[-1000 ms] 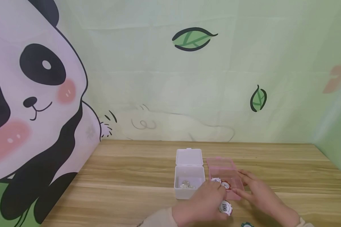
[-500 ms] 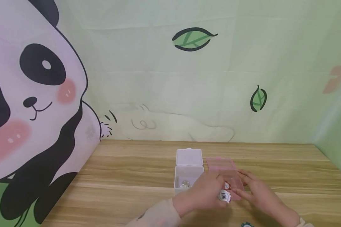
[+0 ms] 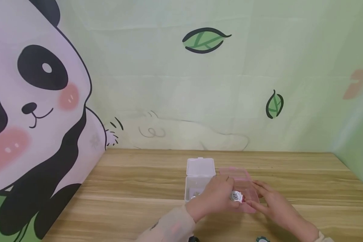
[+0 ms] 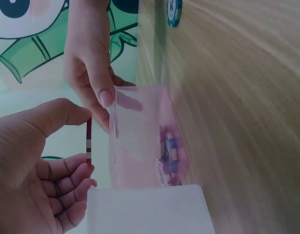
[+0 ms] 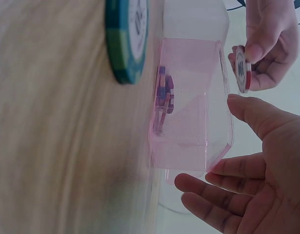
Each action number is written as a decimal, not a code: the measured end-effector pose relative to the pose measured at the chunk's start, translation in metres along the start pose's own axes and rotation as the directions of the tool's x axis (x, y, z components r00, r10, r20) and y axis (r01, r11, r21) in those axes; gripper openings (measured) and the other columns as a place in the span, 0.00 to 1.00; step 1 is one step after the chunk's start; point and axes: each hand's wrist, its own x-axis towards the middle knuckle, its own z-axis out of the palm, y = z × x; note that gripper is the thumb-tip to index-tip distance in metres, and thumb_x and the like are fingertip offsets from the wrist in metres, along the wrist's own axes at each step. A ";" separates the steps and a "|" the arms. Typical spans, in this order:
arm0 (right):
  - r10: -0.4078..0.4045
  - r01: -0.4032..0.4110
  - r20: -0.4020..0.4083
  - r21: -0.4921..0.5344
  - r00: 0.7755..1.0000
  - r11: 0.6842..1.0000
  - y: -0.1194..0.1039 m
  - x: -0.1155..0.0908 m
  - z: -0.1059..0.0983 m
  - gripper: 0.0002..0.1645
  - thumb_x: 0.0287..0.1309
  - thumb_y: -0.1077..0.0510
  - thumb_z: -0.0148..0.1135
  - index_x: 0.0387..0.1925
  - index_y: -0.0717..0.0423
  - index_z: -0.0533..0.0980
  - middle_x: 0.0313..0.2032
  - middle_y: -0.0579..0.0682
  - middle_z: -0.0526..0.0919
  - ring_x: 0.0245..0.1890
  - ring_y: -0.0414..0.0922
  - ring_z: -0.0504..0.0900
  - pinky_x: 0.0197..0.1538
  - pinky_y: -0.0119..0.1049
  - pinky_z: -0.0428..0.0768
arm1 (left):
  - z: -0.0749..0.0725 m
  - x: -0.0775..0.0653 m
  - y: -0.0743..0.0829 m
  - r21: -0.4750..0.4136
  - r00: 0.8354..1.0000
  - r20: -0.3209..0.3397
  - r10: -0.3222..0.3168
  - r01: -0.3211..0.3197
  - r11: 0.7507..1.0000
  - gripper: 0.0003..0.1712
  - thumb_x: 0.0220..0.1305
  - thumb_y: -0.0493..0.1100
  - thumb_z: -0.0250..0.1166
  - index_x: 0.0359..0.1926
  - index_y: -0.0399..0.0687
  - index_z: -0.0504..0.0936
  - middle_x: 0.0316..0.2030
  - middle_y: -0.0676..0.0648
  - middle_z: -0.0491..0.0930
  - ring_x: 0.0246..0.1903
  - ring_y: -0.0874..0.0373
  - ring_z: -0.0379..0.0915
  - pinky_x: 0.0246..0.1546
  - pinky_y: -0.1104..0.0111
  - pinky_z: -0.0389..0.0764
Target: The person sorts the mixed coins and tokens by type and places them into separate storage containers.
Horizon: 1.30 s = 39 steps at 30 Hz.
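Note:
My left hand [image 3: 216,195] pinches a poker chip [image 3: 237,196] marked 100 between thumb and fingertips, above the opening of a clear pink plastic box [image 3: 252,205]. In the left wrist view the chip shows edge-on, red with white blocks. The box's lid [image 3: 234,173] is folded back. My right hand [image 3: 272,203] holds the box's right end, thumb at the near side and fingers at the far side. Several chips [image 4: 170,151] lie at the bottom of the pink box, seen through its wall.
Left of the pink box stands a white box [image 3: 200,167] with its lid back and shiny, clear-looking pieces [image 3: 196,195] inside, partly hidden by the left hand. A green-edged chip [image 5: 125,44] lies on the wooden table [image 3: 133,188] near its front. A patterned cloth [image 3: 169,84] hangs behind.
My left hand has moved up and away from me with the 100 chip, from in front of the pink box to over its opening. The right hand stays at the box.

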 end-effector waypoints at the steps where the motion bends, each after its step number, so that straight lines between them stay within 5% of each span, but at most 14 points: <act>1: 0.000 0.000 -0.002 -0.001 1.000 1.000 0.000 0.000 0.000 0.41 0.57 0.41 0.64 0.60 0.68 0.70 0.61 0.65 0.72 0.44 0.53 0.84 0.48 0.53 0.82 | 0.000 0.001 0.000 0.010 1.000 -0.005 -0.004 0.004 1.000 0.25 0.51 0.62 0.70 0.36 0.49 0.74 0.31 0.56 0.75 0.36 0.62 0.72 0.47 0.71 0.74; 17: -0.001 0.001 -0.005 -0.001 1.000 1.000 0.000 0.000 0.000 0.40 0.56 0.42 0.64 0.59 0.69 0.70 0.61 0.66 0.72 0.43 0.52 0.84 0.47 0.51 0.82 | 0.014 0.021 -0.001 0.070 0.995 0.017 -0.097 0.095 0.993 0.32 0.51 0.65 0.69 0.47 0.47 0.76 0.42 0.54 0.77 0.47 0.62 0.72 0.52 0.70 0.71; 26: 0.006 -0.007 0.007 0.009 1.000 1.000 -0.001 0.000 -0.001 0.41 0.57 0.42 0.64 0.60 0.69 0.70 0.61 0.65 0.72 0.44 0.53 0.84 0.47 0.52 0.82 | 0.020 0.027 0.000 0.174 0.997 0.040 -0.072 0.064 0.983 0.36 0.53 0.67 0.67 0.52 0.46 0.75 0.49 0.53 0.78 0.54 0.60 0.71 0.62 0.69 0.68; 39: 0.000 0.000 0.004 -0.006 1.000 1.000 -0.001 0.000 -0.001 0.41 0.57 0.42 0.64 0.61 0.69 0.69 0.61 0.66 0.72 0.44 0.53 0.84 0.48 0.52 0.82 | 0.019 0.027 -0.002 0.167 1.000 0.021 -0.022 0.018 0.986 0.27 0.57 0.64 0.65 0.46 0.50 0.76 0.48 0.54 0.78 0.55 0.60 0.72 0.63 0.68 0.68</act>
